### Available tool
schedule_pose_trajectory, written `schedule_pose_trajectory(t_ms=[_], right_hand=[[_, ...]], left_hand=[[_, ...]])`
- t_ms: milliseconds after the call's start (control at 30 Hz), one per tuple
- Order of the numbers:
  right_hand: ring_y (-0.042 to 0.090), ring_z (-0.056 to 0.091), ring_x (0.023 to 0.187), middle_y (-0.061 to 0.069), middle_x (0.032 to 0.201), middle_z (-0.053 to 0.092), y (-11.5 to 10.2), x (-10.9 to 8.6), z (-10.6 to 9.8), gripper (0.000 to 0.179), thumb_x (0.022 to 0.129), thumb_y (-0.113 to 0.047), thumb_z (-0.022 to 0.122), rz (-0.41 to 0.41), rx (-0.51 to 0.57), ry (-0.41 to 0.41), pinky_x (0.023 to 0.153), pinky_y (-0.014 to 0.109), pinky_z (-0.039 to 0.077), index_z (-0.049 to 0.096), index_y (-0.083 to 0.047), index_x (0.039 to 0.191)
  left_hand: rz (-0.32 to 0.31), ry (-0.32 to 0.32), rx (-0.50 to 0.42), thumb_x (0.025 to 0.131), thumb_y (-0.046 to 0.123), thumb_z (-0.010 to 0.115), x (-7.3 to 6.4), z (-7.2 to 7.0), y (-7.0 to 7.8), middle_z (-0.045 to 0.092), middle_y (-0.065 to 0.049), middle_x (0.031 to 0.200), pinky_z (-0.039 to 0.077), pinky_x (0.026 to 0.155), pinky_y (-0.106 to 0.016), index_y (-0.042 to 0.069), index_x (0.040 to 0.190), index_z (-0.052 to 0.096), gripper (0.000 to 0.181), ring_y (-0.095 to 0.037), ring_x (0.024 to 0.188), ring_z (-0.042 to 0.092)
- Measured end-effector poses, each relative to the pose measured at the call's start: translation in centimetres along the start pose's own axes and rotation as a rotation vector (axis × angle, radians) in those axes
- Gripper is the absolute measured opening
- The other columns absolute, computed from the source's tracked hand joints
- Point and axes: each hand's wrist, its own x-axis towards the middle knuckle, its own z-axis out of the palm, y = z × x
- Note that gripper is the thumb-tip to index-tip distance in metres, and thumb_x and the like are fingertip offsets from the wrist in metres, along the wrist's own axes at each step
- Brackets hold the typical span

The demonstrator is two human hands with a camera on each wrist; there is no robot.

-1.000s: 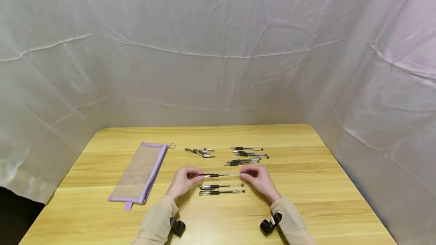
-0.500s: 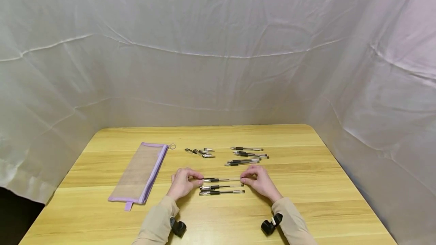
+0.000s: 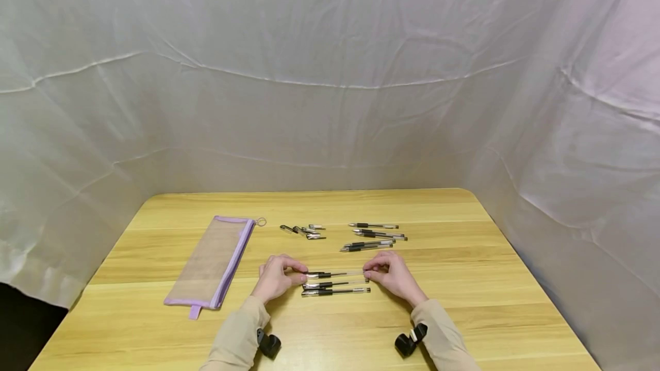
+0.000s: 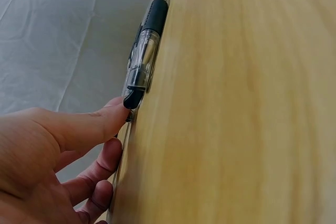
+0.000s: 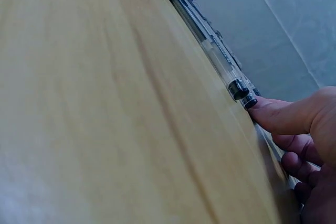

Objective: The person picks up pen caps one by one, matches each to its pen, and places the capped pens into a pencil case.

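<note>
I hold one capped pen [image 3: 323, 275] by its two ends: my left hand [image 3: 280, 275] pinches the cap end with thumb and finger, and my right hand [image 3: 390, 275] pinches the other end the same way. The pen runs sideways in front of me, just beyond two more capped pens [image 3: 327, 291] (all three nearly parallel) on the wooden table [image 3: 505, 314]. Farther off, to the right, lie several pens without caps [image 3: 368, 244], and left of those a little cluster of loose caps [image 3: 313, 237]. A mesh pouch [image 3: 211, 262] with purple edging lies flat at my left
</note>
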Motion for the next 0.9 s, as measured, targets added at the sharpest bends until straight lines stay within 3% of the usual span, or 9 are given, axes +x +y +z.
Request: schedule_pose_trajectory(t_ms=[433,700,900], right_hand=[[0.008,0.057,0.087,-0.009,0.084,0.069,0.1,0.0,0.0,0.011,0.082,-0.012,0.081,0.019,0.006,-0.012,0.085,0.027,0.043,0.079,-0.017,0.092],[0.017,0.064,0.092,0.008,0.100,0.072,0.1,-0.1,-0.8,0.016,0.086,-0.012,0.078,-0.001,0.114,-0.065,0.086,0.025,0.052,0.077,-0.007,0.102],[0.006,0.061,0.090,0.010,0.107,0.071,0.2,-0.1,-1.9,0.019,0.085,-0.011,0.078,0.114,0.121,0.009,0.082,0.021,0.051,0.076,-0.006,0.104]], left_hand=[[-0.010,-0.003,0.006,0.077,0.016,0.084,0.0,-0.1,0.1,0.074,-0.003,0.103,0.029,0.100,-0.052,0.016,0.089,0.079,0.013,-0.027,0.106,0.056],[-0.049,0.002,-0.056,0.078,0.018,0.084,-0.2,-0.2,-0.1,0.075,-0.004,0.109,0.024,0.110,-0.059,0.017,0.094,0.079,0.017,-0.031,0.114,0.058],[-0.065,0.014,-0.158,0.082,0.016,0.081,-0.4,-0.4,0.0,0.072,-0.008,0.115,0.038,0.110,-0.060,0.012,0.100,0.078,0.018,-0.031,0.116,0.060]])
